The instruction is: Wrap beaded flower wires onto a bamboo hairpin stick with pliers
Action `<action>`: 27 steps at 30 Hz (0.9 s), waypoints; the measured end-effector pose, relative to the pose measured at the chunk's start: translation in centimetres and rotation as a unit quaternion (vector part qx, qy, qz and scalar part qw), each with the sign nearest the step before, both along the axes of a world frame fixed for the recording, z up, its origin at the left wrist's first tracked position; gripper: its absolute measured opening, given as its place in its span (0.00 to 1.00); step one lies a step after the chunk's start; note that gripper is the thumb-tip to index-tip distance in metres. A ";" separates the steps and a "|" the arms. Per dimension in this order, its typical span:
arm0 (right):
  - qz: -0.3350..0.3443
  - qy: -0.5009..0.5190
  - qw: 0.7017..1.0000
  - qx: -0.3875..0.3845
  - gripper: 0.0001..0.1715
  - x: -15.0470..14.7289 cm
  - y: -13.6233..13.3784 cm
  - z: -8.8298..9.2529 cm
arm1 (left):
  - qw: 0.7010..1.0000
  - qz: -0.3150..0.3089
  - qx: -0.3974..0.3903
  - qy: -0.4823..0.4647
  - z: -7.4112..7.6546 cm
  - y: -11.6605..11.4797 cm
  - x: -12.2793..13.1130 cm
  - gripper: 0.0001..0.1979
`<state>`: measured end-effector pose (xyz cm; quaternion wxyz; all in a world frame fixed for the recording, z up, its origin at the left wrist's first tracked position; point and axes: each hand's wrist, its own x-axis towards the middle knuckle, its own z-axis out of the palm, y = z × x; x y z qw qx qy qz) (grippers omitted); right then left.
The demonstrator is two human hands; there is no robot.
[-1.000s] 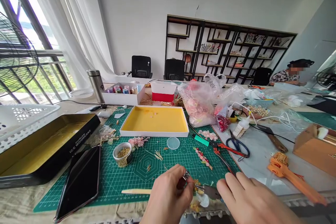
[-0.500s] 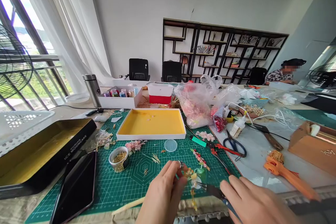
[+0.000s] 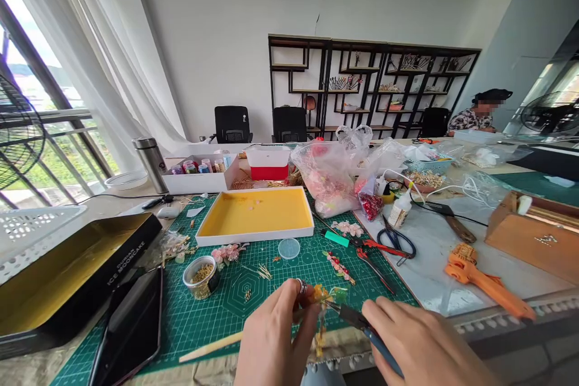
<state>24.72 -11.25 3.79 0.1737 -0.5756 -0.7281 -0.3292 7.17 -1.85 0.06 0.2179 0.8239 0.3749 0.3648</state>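
Observation:
Between the thumb and fingers of my left hand [image 3: 278, 329] is a small yellow and green flower ornament [image 3: 319, 294], with gold pieces dangling below it. My right hand [image 3: 407, 332] is wrapped round needle-nose pliers [image 3: 354, 317] with dark blue handles. Their jaw tips reach the ornament; what exactly they grip is too small to tell. Below both hands lies the green cutting mat [image 3: 280, 274]. Behind them are a round clear lid [image 3: 289, 248], a red and pink flower spray [image 3: 339, 266] and a tub of gold beads [image 3: 201, 277].
A yellow-lined tray [image 3: 256, 235] stands behind the mat's middle. At left are a black box [image 3: 131, 256] and a dark tablet-like object [image 3: 136, 325]. Red-handled pliers [image 3: 382, 247], scissors [image 3: 398, 241], a glue bottle [image 3: 400, 211] and an orange tool [image 3: 488, 292] lie at right. A person sits far right.
The pliers have moved left, closer to my left fingers, and the ornament has turned. A round pale petal seen at the pliers' tips before no longer shows clearly. The whole view has shifted slightly.

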 end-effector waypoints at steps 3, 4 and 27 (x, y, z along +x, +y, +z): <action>-0.001 -0.001 1.000 -0.002 0.13 0.0 -0.1 0.3 | 0.999 0.011 -0.011 0.028 0.5 -0.4 0.1 0.06; -0.011 -0.002 1.000 -0.012 0.13 0.0 -0.2 0.4 | 0.999 0.015 -0.008 0.028 0.6 -0.5 0.1 0.06; -0.023 -0.004 1.000 -0.015 0.12 0.0 -1.2 1.3 | 0.994 0.008 -0.103 -0.039 1.6 -1.1 0.8 0.08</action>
